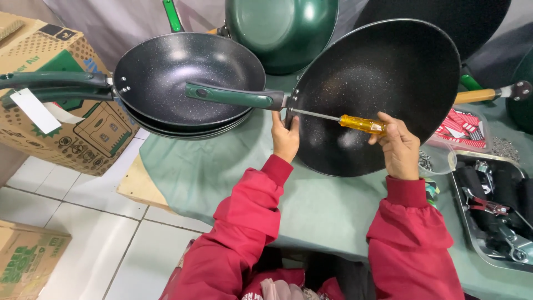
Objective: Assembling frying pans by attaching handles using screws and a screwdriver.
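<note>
Red padded sleeves (244, 222) lead up — left hand (285, 139) clamped on the speckled black pan's (383, 83) rim, right hand (398, 145) fisted around an amber-handled screwdriver (361, 123) — tip at the green handle's (233, 95) joint.

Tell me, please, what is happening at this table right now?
A person in red sleeves is working on a dark speckled pan tilted up on a green-covered table. The left hand grips the pan's rim beside its green handle. The right hand holds a yellow-handled screwdriver, its tip at the inside of the handle joint. More pans are stacked to the left, and a metal tray of parts sits at right.
</note>
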